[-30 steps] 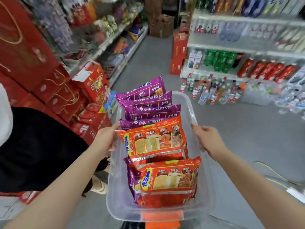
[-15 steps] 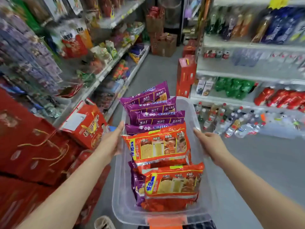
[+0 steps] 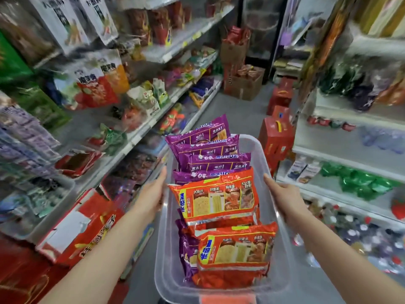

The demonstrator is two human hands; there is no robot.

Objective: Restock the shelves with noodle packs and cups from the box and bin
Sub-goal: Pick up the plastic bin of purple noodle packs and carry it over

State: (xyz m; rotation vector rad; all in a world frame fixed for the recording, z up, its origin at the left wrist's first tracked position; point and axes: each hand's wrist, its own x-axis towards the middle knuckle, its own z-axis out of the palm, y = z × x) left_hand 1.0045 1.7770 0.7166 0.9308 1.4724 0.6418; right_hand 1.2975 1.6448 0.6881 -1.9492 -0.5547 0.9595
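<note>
You're carrying the clear bin (image 3: 271, 150) down the aisle, one hand on each long wall: left hand (image 3: 151, 194) pressed against the outside, right hand (image 3: 282, 196) wrapped over the rim. Left-hand finger curl is hidden behind the plastic, so I can't tell if it grips or only presses. Purple noodle packs (image 3: 208, 148) stand at the far end, orange noodle packs (image 3: 219, 198) nearer you. Keep the bin level, packs stand tall and could tip. Noodle slot is probably on the left shelves (image 3: 186, 43), blurred, so confirm before setting down
</note>
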